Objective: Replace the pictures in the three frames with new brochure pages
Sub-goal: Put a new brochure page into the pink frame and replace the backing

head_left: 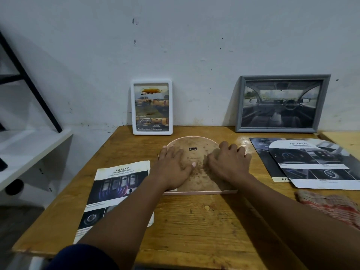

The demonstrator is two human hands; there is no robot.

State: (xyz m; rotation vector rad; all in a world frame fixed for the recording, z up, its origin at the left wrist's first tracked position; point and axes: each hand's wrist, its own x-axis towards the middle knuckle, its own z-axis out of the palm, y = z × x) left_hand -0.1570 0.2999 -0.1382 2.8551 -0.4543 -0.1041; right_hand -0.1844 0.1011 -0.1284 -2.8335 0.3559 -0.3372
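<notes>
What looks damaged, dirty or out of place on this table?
The pink frame lies face down under the left hand and right hand; its backing is covered with brown blotches, like stains or mould. The SAFETY page has yellowed edges too.

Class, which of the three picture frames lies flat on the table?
The pink arch-topped frame, under the left hand and right hand; the white frame and grey frame stand against the wall.
</notes>
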